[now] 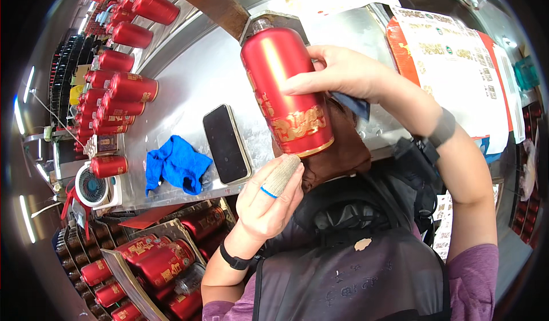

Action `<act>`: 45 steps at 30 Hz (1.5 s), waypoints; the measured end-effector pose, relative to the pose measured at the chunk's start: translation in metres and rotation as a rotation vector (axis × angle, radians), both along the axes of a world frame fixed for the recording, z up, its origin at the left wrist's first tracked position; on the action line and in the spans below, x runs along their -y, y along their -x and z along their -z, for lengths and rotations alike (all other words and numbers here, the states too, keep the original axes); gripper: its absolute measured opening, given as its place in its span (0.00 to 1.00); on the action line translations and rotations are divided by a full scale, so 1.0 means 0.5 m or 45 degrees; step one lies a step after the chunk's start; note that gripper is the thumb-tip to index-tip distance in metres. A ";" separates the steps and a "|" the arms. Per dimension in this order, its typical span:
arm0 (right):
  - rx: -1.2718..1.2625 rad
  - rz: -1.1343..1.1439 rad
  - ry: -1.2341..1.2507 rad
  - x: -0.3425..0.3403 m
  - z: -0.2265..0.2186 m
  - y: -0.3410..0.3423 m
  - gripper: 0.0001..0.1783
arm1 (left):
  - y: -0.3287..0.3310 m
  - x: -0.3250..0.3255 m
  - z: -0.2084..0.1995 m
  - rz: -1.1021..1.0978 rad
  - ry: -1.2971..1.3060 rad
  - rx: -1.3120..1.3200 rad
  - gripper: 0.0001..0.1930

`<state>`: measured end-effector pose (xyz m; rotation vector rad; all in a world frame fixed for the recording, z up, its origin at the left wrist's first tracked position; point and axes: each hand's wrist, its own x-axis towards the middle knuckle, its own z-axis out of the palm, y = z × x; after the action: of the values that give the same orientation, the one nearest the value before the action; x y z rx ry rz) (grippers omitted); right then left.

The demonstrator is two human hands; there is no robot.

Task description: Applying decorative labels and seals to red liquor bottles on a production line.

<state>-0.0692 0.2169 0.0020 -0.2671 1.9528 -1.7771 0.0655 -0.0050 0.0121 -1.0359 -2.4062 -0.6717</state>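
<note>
"Where do we have the red bottle [287, 101]?"

"Over the metal table [174, 112], around the middle, leaning, with its neck toward the far side and its base toward us."

"And our hands?"

"Our right hand [350, 75] is wrapped around its right side, thumb across the front. Our left hand [266, 206] is below, fingers bunched narrow at the base, a cloth cover [279, 178] on one finger; we can't tell whether it grips."

"What's left of that?"

"We see a dark-screened phone [227, 145], a crumpled blue cloth [180, 165], then a small fan [91, 186]. More red bottles [132, 86] stand at the far left."

"And right?"

"Printed sheets [457, 84]."
</note>
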 end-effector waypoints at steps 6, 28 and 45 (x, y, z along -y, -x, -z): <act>-0.344 -0.039 -0.766 0.025 -0.066 0.000 0.48 | 0.002 0.016 -0.008 0.020 0.044 -0.014 0.17; 0.024 -0.185 0.137 -0.011 -0.013 0.019 0.46 | 0.004 0.007 0.000 0.048 0.059 -0.048 0.18; -0.220 -0.021 -0.528 0.022 -0.064 -0.002 0.45 | 0.002 0.011 -0.008 0.029 0.089 -0.063 0.16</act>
<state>-0.0684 0.2060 0.0338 -0.2990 2.3755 -1.3320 0.0646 -0.0103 0.0160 -1.0966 -2.3936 -0.5669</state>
